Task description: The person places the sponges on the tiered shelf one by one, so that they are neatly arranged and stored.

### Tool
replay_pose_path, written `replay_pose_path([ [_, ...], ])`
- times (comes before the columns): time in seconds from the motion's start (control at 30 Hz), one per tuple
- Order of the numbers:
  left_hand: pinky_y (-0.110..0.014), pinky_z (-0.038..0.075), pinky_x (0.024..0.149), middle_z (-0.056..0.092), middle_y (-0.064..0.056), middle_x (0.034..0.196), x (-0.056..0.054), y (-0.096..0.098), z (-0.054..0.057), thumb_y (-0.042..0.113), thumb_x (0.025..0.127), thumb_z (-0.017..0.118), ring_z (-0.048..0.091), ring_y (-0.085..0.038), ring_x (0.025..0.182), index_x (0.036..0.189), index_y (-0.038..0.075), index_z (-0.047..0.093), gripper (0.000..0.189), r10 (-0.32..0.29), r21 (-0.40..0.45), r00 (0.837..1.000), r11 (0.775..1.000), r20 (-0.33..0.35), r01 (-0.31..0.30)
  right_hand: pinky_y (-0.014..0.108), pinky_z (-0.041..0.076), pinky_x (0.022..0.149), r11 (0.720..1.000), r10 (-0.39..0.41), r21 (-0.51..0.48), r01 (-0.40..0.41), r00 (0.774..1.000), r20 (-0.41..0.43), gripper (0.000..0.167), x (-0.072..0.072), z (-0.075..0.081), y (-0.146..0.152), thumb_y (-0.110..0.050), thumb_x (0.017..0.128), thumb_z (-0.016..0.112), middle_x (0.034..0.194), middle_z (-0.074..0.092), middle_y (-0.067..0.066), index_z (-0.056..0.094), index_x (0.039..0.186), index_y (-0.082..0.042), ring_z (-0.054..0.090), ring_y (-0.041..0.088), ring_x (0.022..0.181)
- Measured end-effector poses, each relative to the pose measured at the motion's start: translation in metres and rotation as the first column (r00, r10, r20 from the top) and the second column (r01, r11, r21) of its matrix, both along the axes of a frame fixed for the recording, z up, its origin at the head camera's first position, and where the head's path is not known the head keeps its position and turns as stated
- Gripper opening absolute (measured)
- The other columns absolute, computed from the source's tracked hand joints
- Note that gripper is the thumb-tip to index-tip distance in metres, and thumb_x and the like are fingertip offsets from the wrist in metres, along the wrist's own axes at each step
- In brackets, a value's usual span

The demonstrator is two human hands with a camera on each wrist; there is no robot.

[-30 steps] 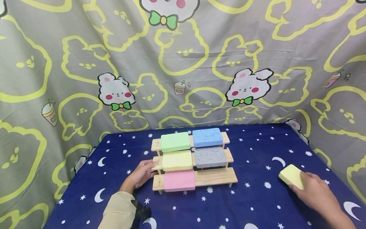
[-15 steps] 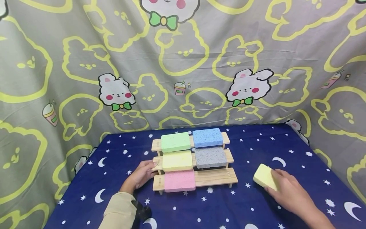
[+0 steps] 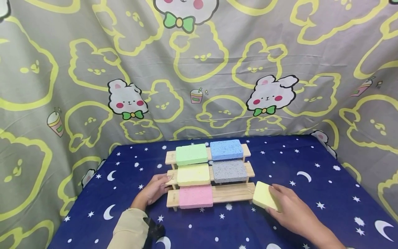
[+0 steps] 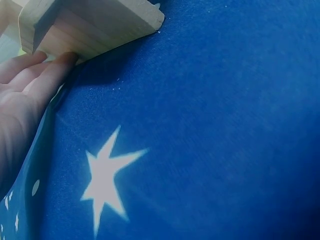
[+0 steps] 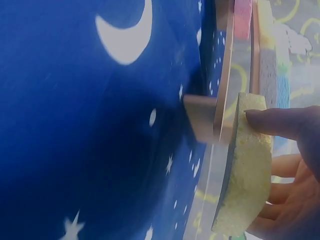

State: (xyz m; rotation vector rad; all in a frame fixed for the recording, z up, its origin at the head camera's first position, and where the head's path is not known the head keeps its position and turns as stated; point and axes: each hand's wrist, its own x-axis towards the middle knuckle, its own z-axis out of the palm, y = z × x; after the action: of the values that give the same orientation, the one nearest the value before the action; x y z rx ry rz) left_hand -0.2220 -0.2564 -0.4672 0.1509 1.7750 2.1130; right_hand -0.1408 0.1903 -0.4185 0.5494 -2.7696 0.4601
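A three-tier wooden rack [image 3: 234, 193] stands on the table and bears several block-shaped sponges. My left hand [image 3: 154, 189] holds the rack's left end, with a fingertip on the middle step and other fingers beneath it. My right hand [image 3: 290, 206] grips a yellow sponge [image 3: 264, 196] between thumb and fingers, just off the right end of the lowest step. In the right wrist view that sponge [image 5: 245, 170] appears tilted, in front of the rack's end. A pink sponge [image 3: 196, 197] lies on the lowest step's left half; its right half is bare wood.
Another yellow sponge [image 3: 193, 174] and a grey sponge [image 3: 229, 171] lie on the middle step. On the top step are a green sponge [image 3: 191, 154] and a blue sponge [image 3: 226, 149]. A star-patterned blue cloth [image 3: 311, 193] covers the table. A printed curtain [image 3: 217, 62] hangs behind.
My right hand has moved left with the yellow sponge, from the table's right side to the rack's right end. The left hand stays at the rack's left end.
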Motion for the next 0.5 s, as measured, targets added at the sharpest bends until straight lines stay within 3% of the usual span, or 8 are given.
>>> replay_pose_path([
  [0.23,-0.032,0.048,0.093,0.061,-0.009,0.118,0.0,0.001,0.0,0.013,0.097,0.045,0.059,-0.011,0.107,0.137,-0.018,0.025,0.055,0.003,-0.007,1.0,1.0,-0.011,-0.003,0.048,0.049,0.087,0.992,0.128,0.01,-0.128,0.992,-0.014,0.061,-0.004,0.0,-0.029,-0.026,0.069,0.081,0.122,0.058,0.019,0.062,0.119,0.002,0.055,0.036,0.111],
  [0.4,-0.031,0.048,0.093,0.061,-0.007,0.118,0.003,-0.001,0.0,0.013,0.098,0.045,0.059,-0.01,0.107,0.138,-0.019,0.023,0.056,-0.014,-0.015,1.0,1.0,-0.015,0.013,0.047,0.047,0.093,0.956,0.291,0.04,-0.289,0.955,-0.051,0.064,-0.012,-0.007,-0.049,-0.029,0.07,0.079,0.124,0.057,0.02,0.059,0.122,0.003,0.054,0.035,0.114],
  [0.5,-0.031,0.048,0.093,0.062,-0.005,0.117,0.002,0.0,0.002,0.013,0.098,0.044,0.059,-0.011,0.108,0.137,-0.02,0.023,0.056,-0.037,-0.008,0.999,0.999,-0.032,0.036,0.048,0.045,0.095,0.94,0.339,0.063,-0.335,0.938,-0.07,0.064,-0.016,-0.009,-0.056,-0.028,0.07,0.079,0.124,0.056,0.021,0.059,0.122,0.003,0.054,0.036,0.114],
])
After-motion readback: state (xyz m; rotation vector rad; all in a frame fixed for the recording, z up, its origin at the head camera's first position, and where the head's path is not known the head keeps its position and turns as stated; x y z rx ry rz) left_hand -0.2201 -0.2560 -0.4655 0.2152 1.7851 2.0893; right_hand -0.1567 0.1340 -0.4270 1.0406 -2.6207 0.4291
